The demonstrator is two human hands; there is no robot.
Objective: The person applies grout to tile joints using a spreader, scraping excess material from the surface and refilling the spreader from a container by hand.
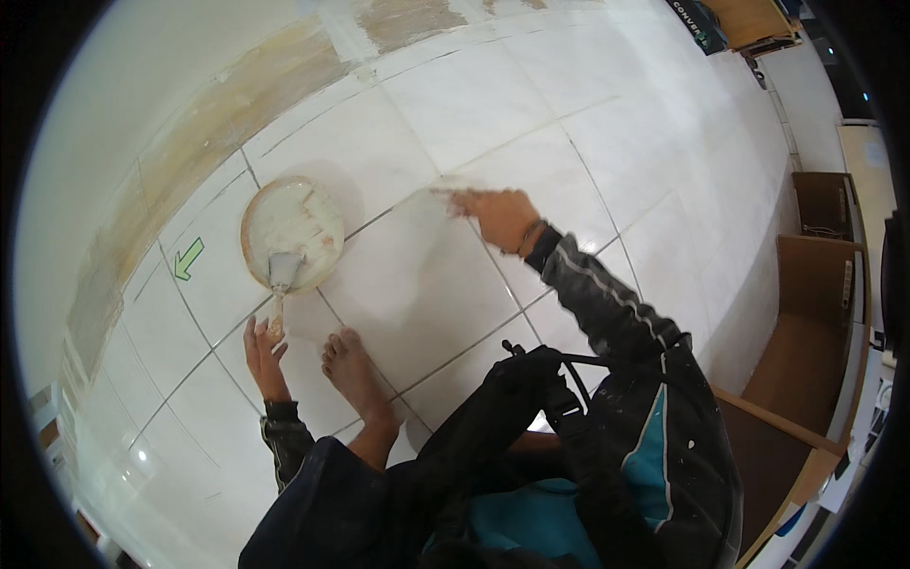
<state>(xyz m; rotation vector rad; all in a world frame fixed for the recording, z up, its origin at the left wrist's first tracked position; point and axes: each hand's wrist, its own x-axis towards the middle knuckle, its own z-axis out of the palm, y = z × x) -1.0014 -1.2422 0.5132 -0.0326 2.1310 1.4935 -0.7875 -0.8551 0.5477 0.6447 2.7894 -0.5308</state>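
A round, shallow pan (248, 248) smeared with whitish paste rests on the tiled floor, left of centre. A putty knife (284, 269) lies over its near rim, blade inside and handle toward me. My left hand (265, 358) is at the handle's end, with fingers apart and fingertips beside it; whether they touch it I cannot tell. To the right of the pan, my right hand (502, 218) reaches out over the tiles. Its index finger stretches left and the others are partly bent, slightly blurred. I see nothing held in it.
My bare foot (353, 375) stands just below the pan. A green arrow (189, 259) shows on the left tiles. Along the far left runs a wall with a patchy brown lower strip (204, 133). Wooden cabinets (806, 322) stand at the right, a dark box (697, 24) at the far right.
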